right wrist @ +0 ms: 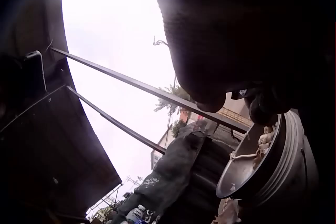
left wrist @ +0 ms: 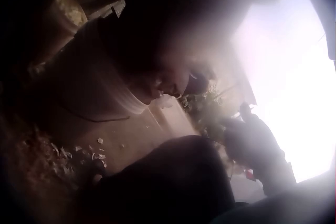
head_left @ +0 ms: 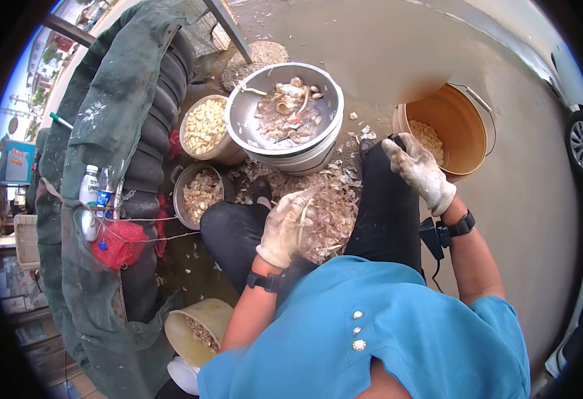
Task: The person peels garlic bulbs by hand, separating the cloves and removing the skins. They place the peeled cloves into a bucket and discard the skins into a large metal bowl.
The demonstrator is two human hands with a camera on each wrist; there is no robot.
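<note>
In the head view my left hand [head_left: 286,227], in a stained white glove, is above the left knee with its fingers curled. A pale bit of garlic [left wrist: 165,101] shows at its fingertips in the left wrist view. My gloved right hand [head_left: 421,171] is over the right thigh, fingers bent inward; a small dark object [head_left: 396,139] shows at its fingertips, its kind hard to tell. Ahead, a metal basin [head_left: 237,110] of garlic and skins sits on a white bucket [head_left: 298,163]. Garlic skins [head_left: 331,213] lie heaped between the legs.
Left of the basin stand a tub of peeled cloves [head_left: 205,126] and a pot of garlic [head_left: 201,193]. An orange-brown bucket [head_left: 466,130] with cloves is at the right. A tipped pale bucket [head_left: 221,316] lies by the left arm. Covered black tires [head_left: 162,133] line the left side.
</note>
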